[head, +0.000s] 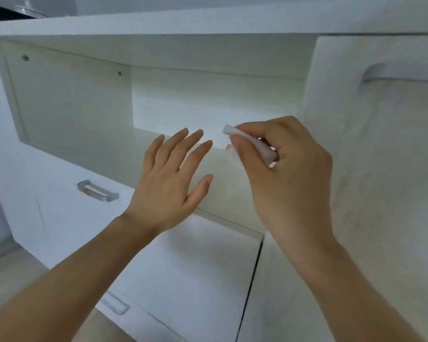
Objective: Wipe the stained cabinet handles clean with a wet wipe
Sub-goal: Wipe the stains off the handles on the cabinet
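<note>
Both forearms enter from the bottom edge, closest to my viewpoint. My right hand [284, 169] pinches the wet wipe [247, 144], a white folded strip, between thumb and curled fingers; one end of the strip projects up and left past the thumb tip, the other end runs back under the fingers. The wipe sits in front of the open cabinet bay, near its lower front edge, and I cannot tell whether it touches the shelf.

My left hand [168, 178] is spread, fingers straight and slightly fanned, thumb out to the right. It holds nothing. Its palm faces the shelf edge; contact is not confirmed. The two hands are near each other but apart.

Cabinet bay [79, 99]: open-fronted, white interior, two screw heads visible on its left inner panel. No contents are visible inside.

Handles:
1. Left handle [97, 191], metal bar type, on the white drawer front below and left of the bay, well apart from the wipe. An orange-brown mark shows along it.
2. Right handle [391, 74], grey and curved, on the pale door at upper right, partly cut off by the frame edge.
3. Lower handle [114, 303], faint, beside my left forearm.

A counter [208, 23] slab caps the bay; a metal lid [29, 9] rests on it at upper left.
</note>
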{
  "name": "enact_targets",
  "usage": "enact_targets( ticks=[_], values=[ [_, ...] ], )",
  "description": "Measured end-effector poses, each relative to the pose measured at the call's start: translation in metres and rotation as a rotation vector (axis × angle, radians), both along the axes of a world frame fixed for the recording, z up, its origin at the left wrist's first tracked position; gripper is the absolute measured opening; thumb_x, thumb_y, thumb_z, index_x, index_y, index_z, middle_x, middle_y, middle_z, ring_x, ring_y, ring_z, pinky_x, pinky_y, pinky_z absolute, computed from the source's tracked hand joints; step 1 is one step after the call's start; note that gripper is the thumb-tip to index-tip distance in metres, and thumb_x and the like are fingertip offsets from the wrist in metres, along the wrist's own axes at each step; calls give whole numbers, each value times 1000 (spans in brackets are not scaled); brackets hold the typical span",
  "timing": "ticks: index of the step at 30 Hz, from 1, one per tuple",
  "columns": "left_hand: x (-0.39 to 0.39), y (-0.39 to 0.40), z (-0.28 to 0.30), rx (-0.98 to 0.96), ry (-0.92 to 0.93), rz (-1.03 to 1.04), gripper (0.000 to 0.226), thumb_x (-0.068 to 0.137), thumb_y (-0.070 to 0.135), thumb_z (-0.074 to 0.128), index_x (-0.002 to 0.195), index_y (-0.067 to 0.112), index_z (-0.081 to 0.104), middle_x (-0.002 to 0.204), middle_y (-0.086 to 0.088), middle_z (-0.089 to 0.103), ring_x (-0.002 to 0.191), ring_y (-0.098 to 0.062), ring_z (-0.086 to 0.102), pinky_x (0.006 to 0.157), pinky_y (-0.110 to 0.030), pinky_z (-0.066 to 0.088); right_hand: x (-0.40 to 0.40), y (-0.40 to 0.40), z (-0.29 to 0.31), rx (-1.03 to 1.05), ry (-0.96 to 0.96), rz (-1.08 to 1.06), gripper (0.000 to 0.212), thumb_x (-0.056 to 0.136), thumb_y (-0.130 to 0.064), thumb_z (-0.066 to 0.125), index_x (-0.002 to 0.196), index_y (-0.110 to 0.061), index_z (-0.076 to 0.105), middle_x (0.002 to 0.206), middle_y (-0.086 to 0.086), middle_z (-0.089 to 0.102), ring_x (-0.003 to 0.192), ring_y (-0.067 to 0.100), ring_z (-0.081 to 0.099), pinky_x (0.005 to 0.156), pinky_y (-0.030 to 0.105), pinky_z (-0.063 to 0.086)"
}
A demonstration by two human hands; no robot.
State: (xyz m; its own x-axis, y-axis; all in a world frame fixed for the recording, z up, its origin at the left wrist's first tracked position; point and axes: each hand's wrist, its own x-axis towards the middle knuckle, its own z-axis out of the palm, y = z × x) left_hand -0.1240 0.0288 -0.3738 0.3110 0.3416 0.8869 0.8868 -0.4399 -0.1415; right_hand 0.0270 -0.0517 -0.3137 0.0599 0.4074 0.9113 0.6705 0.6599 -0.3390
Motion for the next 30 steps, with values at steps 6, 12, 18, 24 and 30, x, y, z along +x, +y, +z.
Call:
enact_targets(
  ticks=[6, 12, 18, 24, 30],
  values=[
    [-72, 11, -49, -168, 94, 46, 58, 95, 43, 29, 138, 10, 49, 146, -10, 43, 138, -29, 34, 114, -44, 15, -50, 32, -65, -98, 41, -21, 12, 88, -17, 62, 93, -17, 72, 91, -3, 65, 88, 3, 52, 73, 4, 35],
    [-148, 35, -85, -192, 72, 64, 59, 95, 44, 28, 139, 11, 47, 147, -8, 41, 138, -27, 33, 114, -42, 14, -103, 51, -116, -197, 85, -8, 9, 87, -16, 63, 87, -19, 71, 89, -4, 64, 85, 1, 53, 72, 4, 36],
    [-226, 74, -115, -251, -1, 45, 67, 93, 50, 27, 147, 10, 35, 154, -8, 30, 141, -28, 26, 115, -44, 13, -164, 74, -153, -284, 79, -97, 9, 87, -17, 64, 91, -17, 72, 88, -4, 64, 76, -3, 53, 72, -3, 34],
    [-279, 129, -128, -267, 16, -64, 81, 90, 63, 27, 153, 13, 19, 160, -4, 12, 147, -21, 6, 117, -39, -3, -222, 100, -170, -211, 99, -236, 8, 87, -14, 65, 92, -14, 71, 84, -3, 61, 73, -3, 50, 71, -3, 35],
    [-282, 177, -143, -41, 6, -229, 82, 89, 62, 40, 147, 5, 28, 154, -18, 24, 144, -32, 14, 114, -54, 3, -250, 122, -186, 19, 212, -438, 12, 89, -14, 62, 98, -11, 70, 93, -1, 63, 81, -4, 54, 72, 2, 39]
  ],
)
